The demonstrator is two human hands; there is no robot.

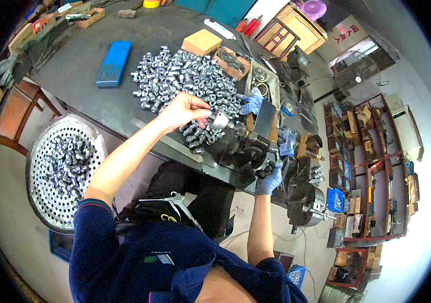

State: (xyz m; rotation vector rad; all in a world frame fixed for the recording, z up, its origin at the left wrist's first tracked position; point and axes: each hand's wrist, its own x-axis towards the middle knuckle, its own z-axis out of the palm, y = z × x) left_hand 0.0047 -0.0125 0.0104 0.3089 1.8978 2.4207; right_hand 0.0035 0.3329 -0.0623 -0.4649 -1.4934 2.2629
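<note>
My bare left hand (187, 111) reaches over the front of a pile of small metal fittings (185, 76). Its fingers are pinched together beside a silver cone-shaped piece (219, 119) at the end of a small bench machine (248, 149). Whatever lies between those fingertips is too small to make out. My right hand (270, 179), in a blue-grey glove, is closed round a black knob (265, 170) at the machine's right end. More fittings lie loose just below my left fingers.
A perforated round stool (39, 177) at left carries more fittings. On the bench lie a blue case (113, 64), a yellow block (201, 42) and a box of thin metal pieces (232, 63). An air blow gun (177, 204) rests on my lap. Shelves (372, 171) stand at right.
</note>
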